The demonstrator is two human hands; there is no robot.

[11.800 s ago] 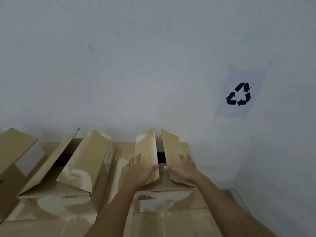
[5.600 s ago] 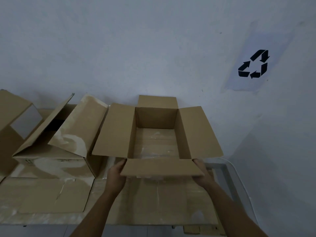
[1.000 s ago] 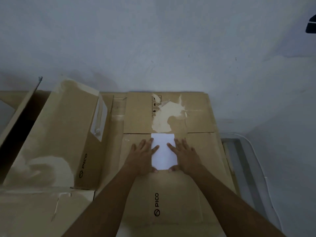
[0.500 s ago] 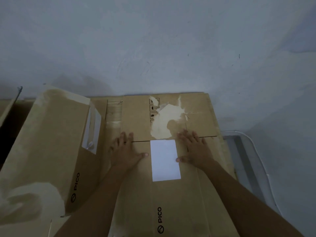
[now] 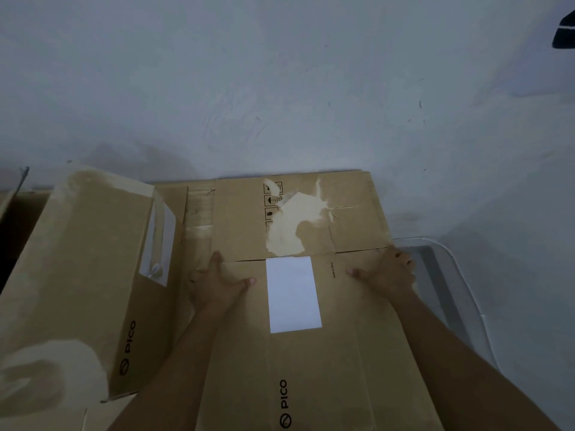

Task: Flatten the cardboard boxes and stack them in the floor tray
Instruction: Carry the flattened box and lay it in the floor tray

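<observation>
A flattened cardboard box (image 5: 311,368) with a white label and "PICO" print lies in front of me, on top of other flat cardboard (image 5: 199,209). My left hand (image 5: 217,281) is at its left edge and my right hand (image 5: 389,272) at its right edge. Both thumbs rest on top, and the fingers wrap over the sides at the fold line. The far flap (image 5: 295,213) with torn paper lies flat towards the wall. The grey floor tray (image 5: 435,284) shows at the right, beside and under the cardboard.
An unflattened PICO box (image 5: 87,275) stands close on the left, nearly touching my left forearm. Another open box (image 5: 12,219) is at the far left edge. A white wall (image 5: 280,88) rises right behind the cardboard. A thin white cable (image 5: 473,293) runs past the tray.
My hands slid apart from beside the white label to the box's left and right edges. Several seconds ago the box was open and upright; now it lies flat.
</observation>
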